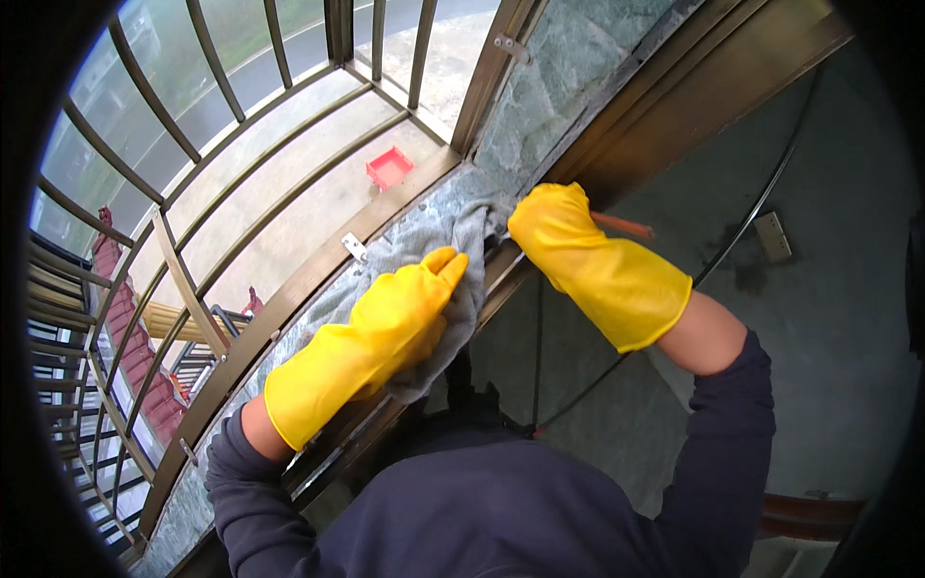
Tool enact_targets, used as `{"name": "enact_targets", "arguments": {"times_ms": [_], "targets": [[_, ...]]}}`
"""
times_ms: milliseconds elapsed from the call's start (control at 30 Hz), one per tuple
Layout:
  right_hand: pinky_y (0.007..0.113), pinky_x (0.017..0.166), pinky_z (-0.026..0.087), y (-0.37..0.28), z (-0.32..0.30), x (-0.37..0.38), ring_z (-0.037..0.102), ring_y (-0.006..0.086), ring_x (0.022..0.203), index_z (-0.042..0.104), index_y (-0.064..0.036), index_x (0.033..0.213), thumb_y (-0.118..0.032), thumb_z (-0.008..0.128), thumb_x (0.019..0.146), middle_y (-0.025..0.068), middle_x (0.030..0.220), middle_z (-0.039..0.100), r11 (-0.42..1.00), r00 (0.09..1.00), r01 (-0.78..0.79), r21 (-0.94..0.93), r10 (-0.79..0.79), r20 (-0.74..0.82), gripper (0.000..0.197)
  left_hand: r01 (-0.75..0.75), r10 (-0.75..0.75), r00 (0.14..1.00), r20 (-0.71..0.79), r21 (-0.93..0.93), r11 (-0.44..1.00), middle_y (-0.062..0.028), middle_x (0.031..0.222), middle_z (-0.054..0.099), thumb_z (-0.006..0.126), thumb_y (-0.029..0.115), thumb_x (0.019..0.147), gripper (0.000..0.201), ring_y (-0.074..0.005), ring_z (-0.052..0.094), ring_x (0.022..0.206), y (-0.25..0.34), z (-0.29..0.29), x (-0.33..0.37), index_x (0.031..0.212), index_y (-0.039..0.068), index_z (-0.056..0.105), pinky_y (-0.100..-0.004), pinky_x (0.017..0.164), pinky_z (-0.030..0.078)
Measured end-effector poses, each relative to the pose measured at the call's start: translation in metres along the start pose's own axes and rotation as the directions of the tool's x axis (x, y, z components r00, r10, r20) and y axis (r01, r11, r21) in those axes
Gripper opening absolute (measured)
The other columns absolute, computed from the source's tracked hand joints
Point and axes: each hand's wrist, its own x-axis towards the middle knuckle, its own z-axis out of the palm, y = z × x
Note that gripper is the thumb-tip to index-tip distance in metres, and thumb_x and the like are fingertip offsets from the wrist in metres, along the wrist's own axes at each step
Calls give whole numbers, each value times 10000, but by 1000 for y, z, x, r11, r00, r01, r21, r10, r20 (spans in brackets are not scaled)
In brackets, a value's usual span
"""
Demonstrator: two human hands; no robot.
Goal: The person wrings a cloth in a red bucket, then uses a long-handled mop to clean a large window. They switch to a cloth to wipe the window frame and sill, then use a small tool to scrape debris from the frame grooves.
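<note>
Both my hands wear long yellow rubber gloves. My left hand point(409, 299) presses on a crumpled grey cloth point(472, 241) on the window sill, its fingers bent together and gripping it; part of the cloth hangs over the inner edge. At the corner of the window frame, my right hand point(556, 220) is closed in a fist. An orange-red stick-like handle point(624, 225) pokes out behind that glove on the right; the rest of the tool is hidden by the hand. The cloth's far end reaches close to the right fist.
Stone sill point(328, 294) runs diagonally along a brown metal window frame point(626, 111). Outside it are curved metal security bars point(255, 197), with a red plastic basin point(389, 168) below. Indoors, a dark cable point(761, 197) crosses by a wall socket point(773, 237).
</note>
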Motion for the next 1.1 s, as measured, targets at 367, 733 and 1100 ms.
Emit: {"name": "enact_targets", "arguments": {"times_ms": [367, 733, 1100], "targets": [[392, 654, 528, 8, -30, -11, 680, 308, 817, 710, -125, 826, -43, 668, 676, 116, 798, 689, 995, 988, 49, -86, -36, 150, 176, -77, 68, 983, -170, -46, 996, -162, 1414, 434, 677, 108, 750, 671, -378, 499, 1198, -18, 10, -15, 1372, 72, 428, -421, 991, 437], [408, 696, 530, 16, -39, 5, 681, 315, 866, 722, -99, 849, -64, 653, 691, 135, 846, 701, 998, 998, 66, -22, -67, -5, 176, -150, 134, 979, -154, -101, 984, -135, 1392, 456, 709, 124, 716, 678, -353, 492, 1216, -29, 12, -5, 1347, 96, 460, -417, 990, 444], [367, 656, 527, 14, -55, 9, 696, 287, 853, 736, -112, 792, -91, 793, 575, 127, 835, 711, 997, 996, -18, -70, 24, 80, 225, -157, 141, 979, -145, -110, 981, -131, 1405, 440, 696, 98, 705, 681, -348, 493, 1216, -32, 11, -5, 1342, 83, 457, -416, 971, 459]]}}
